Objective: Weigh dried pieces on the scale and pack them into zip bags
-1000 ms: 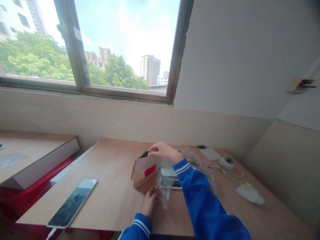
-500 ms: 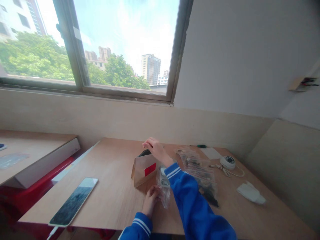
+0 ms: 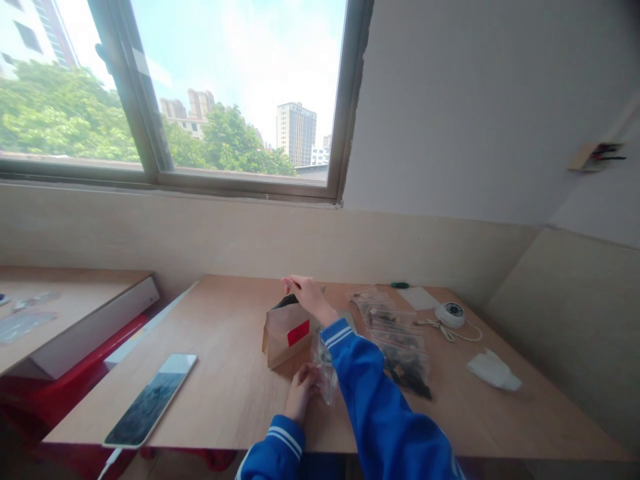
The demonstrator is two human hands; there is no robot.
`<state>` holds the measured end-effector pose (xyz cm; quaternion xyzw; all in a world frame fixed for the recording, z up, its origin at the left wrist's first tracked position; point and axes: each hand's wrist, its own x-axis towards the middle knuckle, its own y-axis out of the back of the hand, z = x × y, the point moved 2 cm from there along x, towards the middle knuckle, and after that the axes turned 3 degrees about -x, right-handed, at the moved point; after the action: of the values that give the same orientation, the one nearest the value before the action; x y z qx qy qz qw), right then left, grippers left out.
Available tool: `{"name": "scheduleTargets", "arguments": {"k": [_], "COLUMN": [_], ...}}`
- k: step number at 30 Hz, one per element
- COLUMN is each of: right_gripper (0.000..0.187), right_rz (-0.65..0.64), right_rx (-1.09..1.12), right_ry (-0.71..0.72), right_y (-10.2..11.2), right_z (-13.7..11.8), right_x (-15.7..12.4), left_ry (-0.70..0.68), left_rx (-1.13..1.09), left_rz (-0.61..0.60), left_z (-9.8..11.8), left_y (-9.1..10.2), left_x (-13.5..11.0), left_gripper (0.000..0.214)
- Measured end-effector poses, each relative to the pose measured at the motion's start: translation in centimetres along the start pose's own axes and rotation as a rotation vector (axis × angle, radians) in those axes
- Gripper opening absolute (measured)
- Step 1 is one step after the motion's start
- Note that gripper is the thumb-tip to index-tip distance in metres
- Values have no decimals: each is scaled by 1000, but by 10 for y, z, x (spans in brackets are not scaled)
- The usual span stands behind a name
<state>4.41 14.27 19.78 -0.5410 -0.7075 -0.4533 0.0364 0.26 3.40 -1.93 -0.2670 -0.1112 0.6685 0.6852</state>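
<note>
A brown paper bag with a red label stands on the table, its dark opening facing up. Over that opening is my right hand, fingers drawn together in a pinch; whatever they hold is too small or hidden to name. My left hand rests low in front of the bag, its fingers closed on the edge of a clear plastic bag. My right forearm partly covers this plastic bag, and its contents are hard to make out.
Several clear bags of dark parts lie right of my right arm. Beyond them are a white dome camera with its cable, a white sheet, a green tool and a crumpled white wrap. A phone lies left.
My right hand stays above the paper bag, its fingertips dipping slightly toward the opening. My left hand keeps its hold on the plastic bag. The view has shifted a little.
</note>
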Motion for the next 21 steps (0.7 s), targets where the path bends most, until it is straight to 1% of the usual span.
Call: {"name": "scheduleTargets", "arguments": {"k": [2,3,5,7,8,9,12,13,14,15,17,18,20,21], "right_gripper": [55,57,60,61,60,59,53,50,48,44,39,38,37,38], "right_rz": [-6,18,121,252,291,298,188,175,198,254,401,467,558,622], "right_rx": [31,45,68,83,86,85,49,28,11,0,-8,-13,-52,-78], "right_ry": [6,15,23,-2,-11,-9,49,59,53,36,-9,-33,-92,-153], "right_y": [3,4,6,6,6,5,3,5,8,12,20,23,24,22], "right_z": [-3,-4,-7,-8,-7,-6,-6,-6,-6,-7,-8,-7,0,6], "right_x": [5,7,12,14,15,15,8,3,-3,-11,-34,-49,-85,-106], "left_ry": [-9,-14,-19,-19,-20,-22,-31,-33,-35,-36,-34,-32,-25,-24], "left_rx": [6,4,-3,-2,3,10,23,21,16,8,-5,-11,-22,-28], "left_rz": [11,17,13,-1,-6,-9,-6,-7,-8,-11,-17,-20,-26,-26], "left_z": [-2,-3,-5,-7,-7,-7,-7,-7,-7,-7,-8,-8,-7,-6], "left_y": [1,2,4,5,5,5,5,6,6,6,6,6,5,5], "left_x": [1,2,4,5,5,5,5,5,5,5,6,6,6,5], "left_gripper": [37,37,35,34,33,32,30,29,29,29,29,29,28,28]}}
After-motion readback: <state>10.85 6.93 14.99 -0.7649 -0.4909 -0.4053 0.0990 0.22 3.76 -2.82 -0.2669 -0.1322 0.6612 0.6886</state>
